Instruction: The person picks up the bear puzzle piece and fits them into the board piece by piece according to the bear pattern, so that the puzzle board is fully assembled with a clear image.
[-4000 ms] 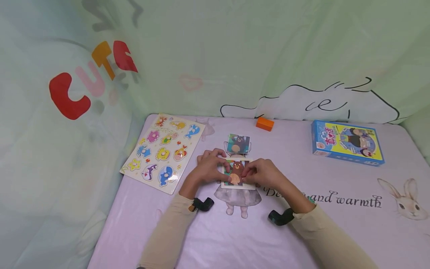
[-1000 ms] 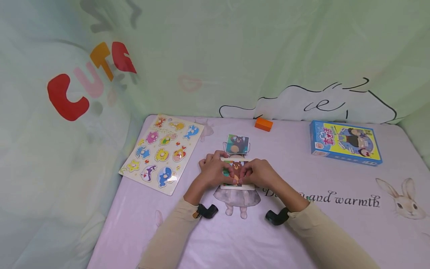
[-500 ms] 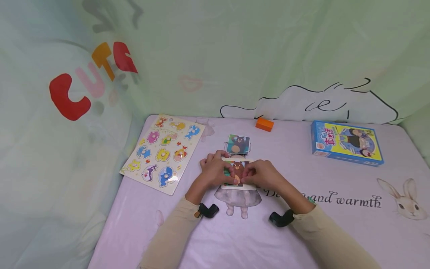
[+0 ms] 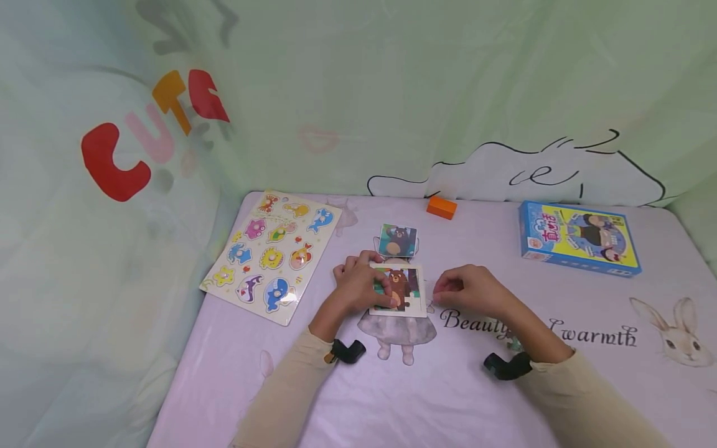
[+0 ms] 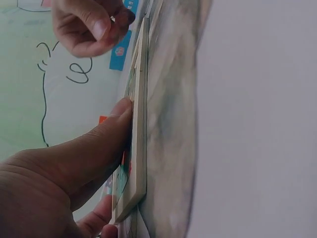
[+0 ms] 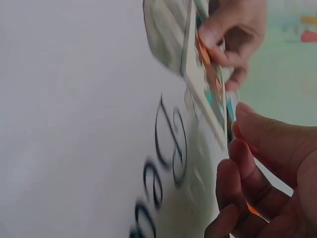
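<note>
A small jigsaw puzzle of a brown bear in a pale wooden frame lies flat on the cloth; a bare pale patch shows at its lower right corner. My left hand holds it at the left, thumb on the picture and other fingers around the far left edge. To the right of the frame, apart from it, is my right hand, fingers loosely curled, no object visible between them. Partly hidden below the right forearm is a small green shape; I cannot tell whether it is a loose piece or a print.
Behind the frame lies a bear picture card. An orange block sits at the back edge. A sea-animal knob puzzle board lies at the left, a blue and yellow box at the back right. Curtains hang behind and left.
My right hand has left the puzzle and moved right, uncovering the pale corner patch. The left hand had shifted slightly inward on the puzzle earlier and now stays put.
</note>
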A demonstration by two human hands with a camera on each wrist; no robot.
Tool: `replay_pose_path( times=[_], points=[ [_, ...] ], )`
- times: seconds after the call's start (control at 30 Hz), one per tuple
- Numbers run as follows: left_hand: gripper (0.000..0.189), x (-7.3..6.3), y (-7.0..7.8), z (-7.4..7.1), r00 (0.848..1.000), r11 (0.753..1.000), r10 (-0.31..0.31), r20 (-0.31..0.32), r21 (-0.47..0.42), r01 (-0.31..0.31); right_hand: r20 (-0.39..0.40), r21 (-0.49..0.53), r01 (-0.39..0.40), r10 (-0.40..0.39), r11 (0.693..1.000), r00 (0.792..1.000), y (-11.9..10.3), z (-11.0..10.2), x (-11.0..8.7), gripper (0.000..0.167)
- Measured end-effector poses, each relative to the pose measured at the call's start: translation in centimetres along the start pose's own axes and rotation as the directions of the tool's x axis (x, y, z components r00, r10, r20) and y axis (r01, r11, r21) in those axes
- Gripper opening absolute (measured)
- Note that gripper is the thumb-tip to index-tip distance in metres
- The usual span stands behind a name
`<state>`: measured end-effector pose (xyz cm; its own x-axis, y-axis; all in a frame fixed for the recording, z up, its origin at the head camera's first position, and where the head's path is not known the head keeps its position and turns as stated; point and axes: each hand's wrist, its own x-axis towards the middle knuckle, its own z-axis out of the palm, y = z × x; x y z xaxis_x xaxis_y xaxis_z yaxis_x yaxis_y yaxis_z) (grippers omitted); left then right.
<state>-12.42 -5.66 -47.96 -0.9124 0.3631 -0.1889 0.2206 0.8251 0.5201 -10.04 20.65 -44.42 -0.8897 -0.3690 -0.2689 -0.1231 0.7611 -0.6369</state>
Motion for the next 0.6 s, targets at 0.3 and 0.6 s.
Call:
replay_pose_path(
  times=[0.3, 0.6],
  points=[
    [0.026, -0.1, 0.0, -0.1, 1.000, 1.000, -0.002, 0.002, 0.012, 0.002, 0.036, -0.056, -0.046, 0.048, 0.997, 0.998, 2.2, -2.1, -2.7, 0.017],
    [0.026, -0.2, 0.2, -0.1, 1.000, 1.000, -0.004, 0.000, 0.008, 0.004, 0.122, -0.103, -0.033, 0.046, 0.994, 0.991, 4.9, -3.8, -4.9, 0.017]
  ],
)
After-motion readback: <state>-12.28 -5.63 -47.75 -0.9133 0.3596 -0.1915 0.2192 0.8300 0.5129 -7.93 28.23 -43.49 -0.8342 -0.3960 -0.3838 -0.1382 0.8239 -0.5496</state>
